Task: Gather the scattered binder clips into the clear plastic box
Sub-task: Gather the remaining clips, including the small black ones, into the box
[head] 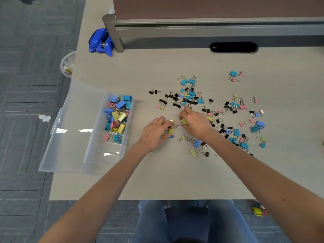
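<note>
Fingers of our left hand curl round a small yellow metal binder clip, and our right hand pinches another yellow clip on the pale wooden desk. Most scattered multicoloured binder clips lie beyond and right of our hands; the clear plastic compartment box sits open at left, partly filled. We should probably fill each palm before crossing over, minding snagging wire handles.

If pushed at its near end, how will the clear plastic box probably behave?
The clear plastic box probably slides easily on the smooth beige desk. Its coloured binder clips fill only the far end, so it may pivot. Its open lid overhangs the desk edge and might flex.
</note>
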Action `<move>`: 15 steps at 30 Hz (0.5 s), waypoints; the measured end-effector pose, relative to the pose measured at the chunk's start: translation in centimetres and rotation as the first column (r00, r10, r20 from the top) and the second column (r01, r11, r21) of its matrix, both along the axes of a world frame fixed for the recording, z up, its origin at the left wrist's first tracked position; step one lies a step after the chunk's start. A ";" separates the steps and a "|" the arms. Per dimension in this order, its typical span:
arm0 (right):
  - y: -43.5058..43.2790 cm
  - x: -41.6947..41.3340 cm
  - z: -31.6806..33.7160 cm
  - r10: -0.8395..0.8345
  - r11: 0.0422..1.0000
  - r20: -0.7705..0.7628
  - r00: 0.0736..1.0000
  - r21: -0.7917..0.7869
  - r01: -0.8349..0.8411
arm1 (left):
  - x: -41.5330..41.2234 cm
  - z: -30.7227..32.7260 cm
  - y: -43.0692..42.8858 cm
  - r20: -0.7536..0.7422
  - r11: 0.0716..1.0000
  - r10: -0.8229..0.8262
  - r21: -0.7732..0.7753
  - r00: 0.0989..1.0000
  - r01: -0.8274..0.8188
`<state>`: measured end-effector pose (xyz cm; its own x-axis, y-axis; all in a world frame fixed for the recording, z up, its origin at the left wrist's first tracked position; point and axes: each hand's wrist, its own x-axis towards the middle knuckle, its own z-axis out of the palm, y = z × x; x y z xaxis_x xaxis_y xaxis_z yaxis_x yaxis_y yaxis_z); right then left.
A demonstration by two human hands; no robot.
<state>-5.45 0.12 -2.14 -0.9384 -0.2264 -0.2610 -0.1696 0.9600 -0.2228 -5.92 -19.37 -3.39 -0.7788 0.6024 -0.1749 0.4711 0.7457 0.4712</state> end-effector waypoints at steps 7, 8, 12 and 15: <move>0.9 0.6 -0.3 -0.133 0.979 0.054 0.990 -0.147 0.140 | 0.1 1.0 1.4 0.458 0.842 0.308 0.277 0.834 -0.463; 0.9 0.5 -0.3 -0.162 0.968 0.053 0.985 -0.184 0.169 | 0.2 1.2 1.4 0.591 0.774 0.309 0.299 0.745 -0.558; 2.9 2.4 0.5 -0.469 0.706 0.230 0.853 -0.482 0.519 | 1.1 2.1 2.8 0.853 0.689 0.209 0.218 0.478 -0.691; 2.9 3.4 1.5 -0.479 0.211 0.623 0.618 -0.602 0.770 | 1.1 2.6 2.6 0.955 0.617 0.093 0.167 0.282 -0.769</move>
<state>-2.00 2.99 -0.59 -0.7956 0.1792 -0.5787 0.5994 0.0942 -0.7949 -4.87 -16.75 -0.83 -0.5829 0.4356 -0.6859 -0.7109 0.1355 0.6901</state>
